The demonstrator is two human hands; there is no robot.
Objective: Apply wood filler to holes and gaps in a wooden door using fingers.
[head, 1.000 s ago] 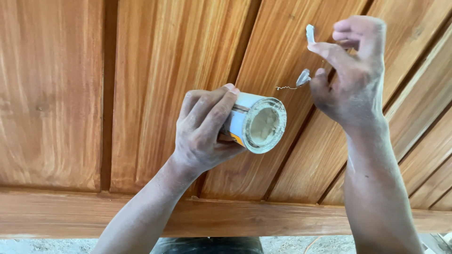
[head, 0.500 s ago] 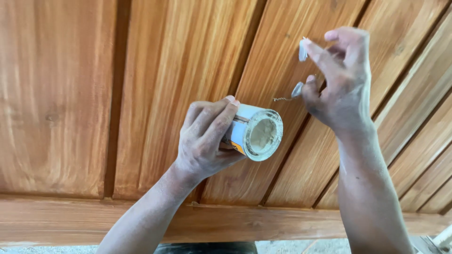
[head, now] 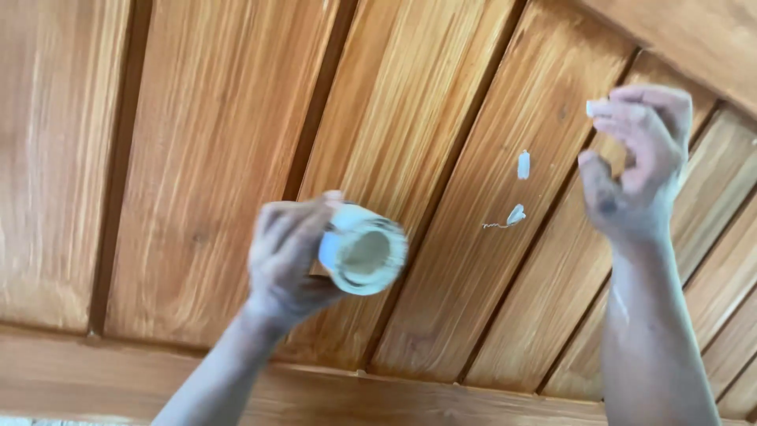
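Right hand lifted, fingers loosely curled, empty; left hand grips white tub.

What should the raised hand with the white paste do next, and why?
Probably press the white dab on the right hand's fingertips onto the plank beside the two white patches there. The left hand holds the open tub close below.

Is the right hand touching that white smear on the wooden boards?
Apart. The head view shows bare wood between the right hand and the white smear.
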